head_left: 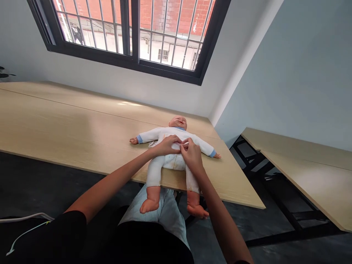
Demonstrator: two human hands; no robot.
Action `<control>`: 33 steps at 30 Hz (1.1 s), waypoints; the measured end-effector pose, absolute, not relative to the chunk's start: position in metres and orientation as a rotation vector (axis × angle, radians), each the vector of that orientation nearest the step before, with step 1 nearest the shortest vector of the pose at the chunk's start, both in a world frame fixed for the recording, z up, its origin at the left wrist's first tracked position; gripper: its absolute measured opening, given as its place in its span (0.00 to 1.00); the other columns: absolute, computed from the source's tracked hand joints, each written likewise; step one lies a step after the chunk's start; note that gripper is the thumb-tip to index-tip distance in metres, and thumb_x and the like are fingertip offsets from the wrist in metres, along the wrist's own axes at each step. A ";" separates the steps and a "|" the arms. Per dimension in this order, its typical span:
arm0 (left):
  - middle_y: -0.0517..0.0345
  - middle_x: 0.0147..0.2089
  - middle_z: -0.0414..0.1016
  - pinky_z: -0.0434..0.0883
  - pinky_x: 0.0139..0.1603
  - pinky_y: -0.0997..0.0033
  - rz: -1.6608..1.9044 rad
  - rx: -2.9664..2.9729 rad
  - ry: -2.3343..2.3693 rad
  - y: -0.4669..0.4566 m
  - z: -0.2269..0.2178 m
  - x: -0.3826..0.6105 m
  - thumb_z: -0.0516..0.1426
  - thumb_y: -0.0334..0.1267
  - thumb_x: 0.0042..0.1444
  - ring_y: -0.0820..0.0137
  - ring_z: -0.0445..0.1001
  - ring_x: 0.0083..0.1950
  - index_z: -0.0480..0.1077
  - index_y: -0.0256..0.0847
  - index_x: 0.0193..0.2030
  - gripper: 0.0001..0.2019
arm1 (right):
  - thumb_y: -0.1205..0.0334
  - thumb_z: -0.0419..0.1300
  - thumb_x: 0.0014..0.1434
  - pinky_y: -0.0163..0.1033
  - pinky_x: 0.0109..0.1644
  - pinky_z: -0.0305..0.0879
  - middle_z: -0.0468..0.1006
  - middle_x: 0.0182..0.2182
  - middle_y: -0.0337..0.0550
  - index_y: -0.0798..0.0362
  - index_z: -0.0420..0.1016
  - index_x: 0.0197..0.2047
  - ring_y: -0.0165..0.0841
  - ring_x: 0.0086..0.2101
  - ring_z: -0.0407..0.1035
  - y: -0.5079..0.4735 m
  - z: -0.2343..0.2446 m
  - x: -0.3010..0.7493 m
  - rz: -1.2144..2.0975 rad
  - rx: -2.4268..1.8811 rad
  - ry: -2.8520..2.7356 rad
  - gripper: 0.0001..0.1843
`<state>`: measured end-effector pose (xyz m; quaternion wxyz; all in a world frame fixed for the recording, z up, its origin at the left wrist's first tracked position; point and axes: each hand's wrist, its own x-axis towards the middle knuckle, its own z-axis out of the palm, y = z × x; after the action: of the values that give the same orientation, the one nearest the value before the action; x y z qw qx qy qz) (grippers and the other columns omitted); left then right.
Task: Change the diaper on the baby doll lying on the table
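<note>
Here our left hand (169, 144) and right hand (191, 153) meet, fingers bent, over the doll (173, 162); gripping cloth, we can't tell. It overhangs the near edge of the table (110, 135): probably light, soft-bodied, best held around the torso.

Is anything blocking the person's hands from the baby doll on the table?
Nothing visible is in the way: the left hand and right hand are both at the middle of the doll, right by its white clothes.
</note>
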<state>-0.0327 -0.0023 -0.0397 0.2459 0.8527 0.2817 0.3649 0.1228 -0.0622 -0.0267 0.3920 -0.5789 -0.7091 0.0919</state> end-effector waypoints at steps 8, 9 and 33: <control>0.52 0.41 0.78 0.71 0.43 0.66 1.392 1.788 0.900 0.000 -0.050 -0.072 0.58 0.46 0.54 0.63 0.76 0.43 0.73 0.38 0.42 0.14 | 0.74 0.43 0.60 0.50 0.60 0.62 0.72 0.55 0.59 0.64 0.62 0.62 0.44 0.56 0.65 -0.084 -0.049 0.130 0.035 -1.335 -2.069 0.27; 0.52 0.40 0.78 0.71 0.40 0.67 1.409 1.774 0.925 0.002 -0.051 -0.078 0.57 0.46 0.55 0.64 0.76 0.41 0.72 0.37 0.41 0.14 | 0.74 0.42 0.59 0.50 0.62 0.61 0.71 0.56 0.58 0.64 0.61 0.63 0.43 0.57 0.64 -0.085 -0.050 0.132 0.058 -1.313 -2.075 0.29; 0.58 0.36 0.74 0.64 0.37 0.72 1.138 2.144 1.204 -0.013 -0.066 -0.155 0.59 0.34 0.42 0.68 0.69 0.36 0.74 0.40 0.39 0.14 | 0.52 0.45 0.68 0.60 0.67 0.50 0.59 0.65 0.55 0.57 0.53 0.70 0.48 0.65 0.55 -0.081 -0.036 0.137 0.291 -1.318 -2.190 0.31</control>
<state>-0.1546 -0.0127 -0.0657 0.2143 0.7729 0.4339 0.4104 0.1367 -0.0814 -0.0359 0.2808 -0.4918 -0.8170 0.1086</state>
